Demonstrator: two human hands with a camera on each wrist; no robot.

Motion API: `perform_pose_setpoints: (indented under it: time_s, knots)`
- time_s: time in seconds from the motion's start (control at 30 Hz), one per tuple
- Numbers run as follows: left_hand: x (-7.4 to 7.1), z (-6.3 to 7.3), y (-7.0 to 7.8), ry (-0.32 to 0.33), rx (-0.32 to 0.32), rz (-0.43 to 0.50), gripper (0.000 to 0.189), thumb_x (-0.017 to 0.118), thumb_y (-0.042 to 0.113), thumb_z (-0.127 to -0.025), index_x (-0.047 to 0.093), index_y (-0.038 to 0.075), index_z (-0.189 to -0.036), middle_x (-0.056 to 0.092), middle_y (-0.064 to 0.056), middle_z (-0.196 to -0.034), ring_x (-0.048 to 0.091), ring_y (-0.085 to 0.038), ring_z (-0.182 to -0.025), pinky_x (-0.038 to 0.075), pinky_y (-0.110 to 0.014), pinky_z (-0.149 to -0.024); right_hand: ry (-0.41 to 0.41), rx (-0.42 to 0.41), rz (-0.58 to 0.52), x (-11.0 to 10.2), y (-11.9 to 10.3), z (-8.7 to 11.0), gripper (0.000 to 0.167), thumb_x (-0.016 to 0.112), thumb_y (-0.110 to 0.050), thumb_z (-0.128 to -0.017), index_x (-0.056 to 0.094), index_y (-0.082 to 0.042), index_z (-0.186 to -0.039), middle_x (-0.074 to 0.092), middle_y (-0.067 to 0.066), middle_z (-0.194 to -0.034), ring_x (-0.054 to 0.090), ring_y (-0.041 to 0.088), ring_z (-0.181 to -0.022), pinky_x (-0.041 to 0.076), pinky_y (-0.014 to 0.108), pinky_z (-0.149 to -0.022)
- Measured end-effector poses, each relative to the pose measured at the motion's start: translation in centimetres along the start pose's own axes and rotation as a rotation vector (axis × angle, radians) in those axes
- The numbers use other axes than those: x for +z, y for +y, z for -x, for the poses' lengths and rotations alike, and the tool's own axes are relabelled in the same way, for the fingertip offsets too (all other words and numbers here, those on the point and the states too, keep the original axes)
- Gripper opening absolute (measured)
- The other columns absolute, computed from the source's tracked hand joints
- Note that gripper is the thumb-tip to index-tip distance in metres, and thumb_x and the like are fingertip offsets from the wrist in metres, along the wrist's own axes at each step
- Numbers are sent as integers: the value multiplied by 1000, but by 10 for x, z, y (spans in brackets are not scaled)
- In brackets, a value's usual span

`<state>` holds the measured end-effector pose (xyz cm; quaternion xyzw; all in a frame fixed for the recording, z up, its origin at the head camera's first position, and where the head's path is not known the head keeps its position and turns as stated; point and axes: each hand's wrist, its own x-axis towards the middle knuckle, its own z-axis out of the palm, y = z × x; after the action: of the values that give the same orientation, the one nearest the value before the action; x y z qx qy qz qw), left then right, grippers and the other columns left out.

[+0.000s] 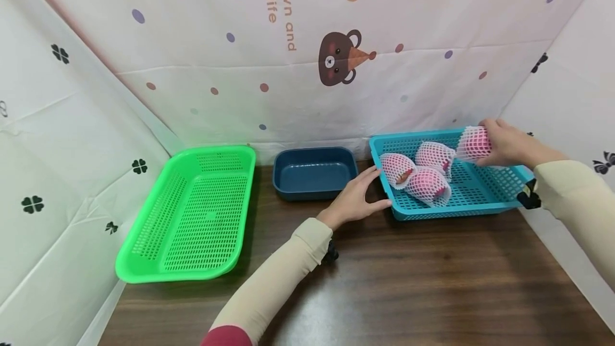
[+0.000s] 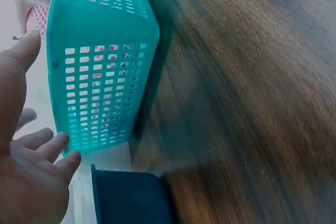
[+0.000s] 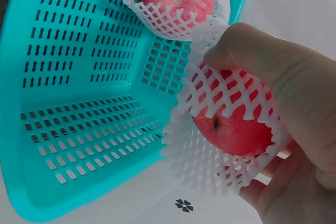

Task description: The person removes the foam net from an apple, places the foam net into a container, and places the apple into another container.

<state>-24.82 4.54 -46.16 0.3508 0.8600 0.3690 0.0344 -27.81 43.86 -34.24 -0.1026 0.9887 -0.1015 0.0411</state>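
Head view: right hand (image 1: 504, 144) grips a red apple in white foam netting (image 1: 474, 143), fingers curled round it, above the back right rim of the teal basket (image 1: 480, 196). Three more netted apples (image 1: 425, 172) lie in the basket's left half; right half bare. Left hand (image 1: 356, 197) fingers straight, holding nothing, touching the basket's left wall. Dark blue tray (image 1: 313, 172) just left, green basket (image 1: 192, 212) further left. Bare wooden table (image 1: 408, 282) in front.
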Motion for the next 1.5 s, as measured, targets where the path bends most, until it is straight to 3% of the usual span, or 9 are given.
perform_pose_setpoints:
  time_s: [0.17,0.3,0.63,0.87,1.1,1.3,1.5]
  knots:
    - [-7,3,2,36,-14,5,70,70,48,-96,47,12,-151,31,-5,-167,33,-20,-151,37,-41,-117,9,-7,-3,-5,-2,0,95,87,-16,-77,25,14,-141,40,38,-124,48,53,-106,47,70,-86]
    - [-12,6,1,49,-19,2,66,71,47,-95,48,13,-147,33,-4,-166,34,-18,-150,36,-39,-118,4,0,-21,-8,-4,0,96,87,-14,-77,23,14,-142,38,38,-125,46,54,-107,46,72,-88]
    - [-20,14,-7,107,-1,9,67,73,46,-94,44,16,-147,30,-2,-166,33,-17,-150,36,-39,-118,14,15,-44,-14,-7,-1,98,87,-17,-78,20,13,-144,37,39,-125,45,56,-108,45,74,-88]
    - [-26,20,-13,145,-8,34,77,73,48,-93,38,18,-154,25,0,-168,30,-16,-152,35,-42,-118,27,-20,-68,-12,-13,-2,97,86,-12,-78,20,12,-144,39,38,-125,49,54,-105,48,71,-87]
    - [-32,26,-20,184,-43,43,89,73,52,-92,28,20,-161,23,0,-169,27,-16,-153,35,-46,-118,67,-96,-71,-8,-21,-8,99,87,-10,-78,20,10,-148,41,35,-127,51,52,-106,50,70,-88]
    - [-36,30,-23,217,-81,52,95,74,56,-89,25,23,-162,24,3,-169,28,-17,-153,35,-48,-118,70,-118,-50,-6,-29,-12,110,89,-13,-78,14,8,-156,37,38,-137,45,57,-116,43,75,-92]
    - [-38,35,-28,246,-95,61,98,75,58,-88,22,24,-163,24,4,-168,30,-18,-152,36,-50,-117,83,-146,-32,-3,-35,-14,102,89,-12,-76,24,9,-151,43,35,-134,48,53,-114,45,73,-92]
